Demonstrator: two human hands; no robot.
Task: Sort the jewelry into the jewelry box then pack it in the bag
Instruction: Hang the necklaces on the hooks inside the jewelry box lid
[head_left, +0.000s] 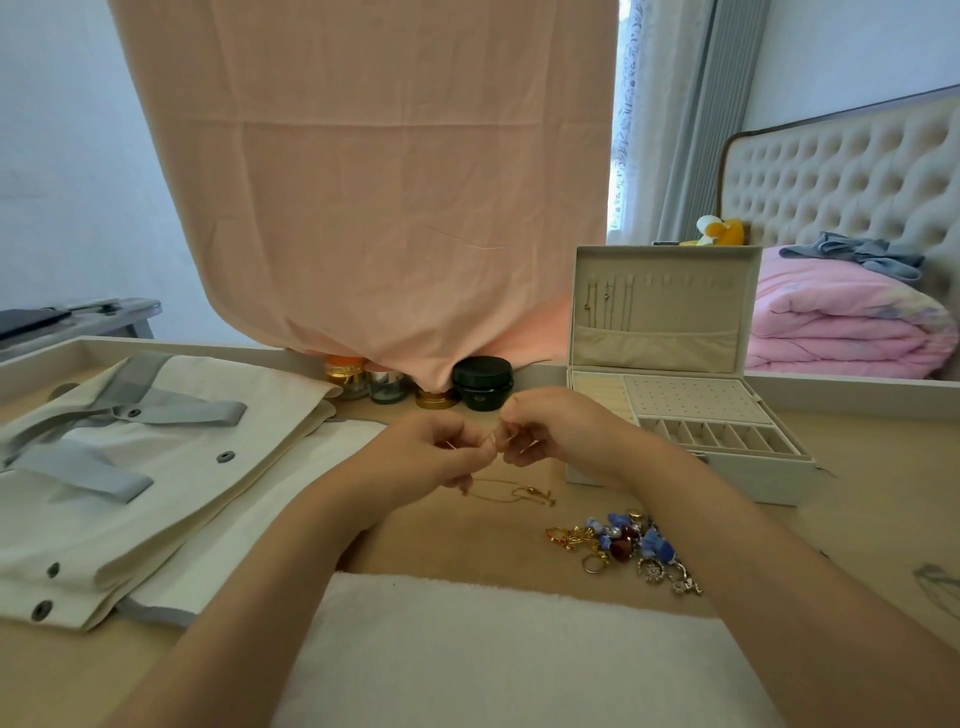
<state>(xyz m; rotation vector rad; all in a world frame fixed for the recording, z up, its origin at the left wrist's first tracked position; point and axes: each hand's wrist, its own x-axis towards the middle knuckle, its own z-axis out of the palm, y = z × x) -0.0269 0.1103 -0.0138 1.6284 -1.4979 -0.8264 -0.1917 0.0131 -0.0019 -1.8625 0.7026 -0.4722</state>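
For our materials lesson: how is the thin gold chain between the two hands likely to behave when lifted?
The gold chain likely hangs floppy: its slack end lies in loose curves on the table. It seems light, since fingertip pinches of the left hand and right hand hold it. So thin, it may tangle easily.

Noted a matt, pale wood-look table top (467, 540). Recorded a thin chain (519, 491) of shiny gold-coloured metal. Found the jewelry pile (623, 545) made of glossy gold and silver metal rings with smooth blue and dark red glass-like beads. Noted the jewelry box (753, 478) covered in smooth off-white leather-look material and lined with matt beige velvety cloth. Recorded the bag (182, 467) as matt cream woven canvas with grey cloth straps (182, 408) and dull grey snaps (225, 457). Found a white, rough terry towel (493, 649), a smooth matt peach cloth (363, 182) with faint creases, and glossy glass and plastic jars (480, 387), one black
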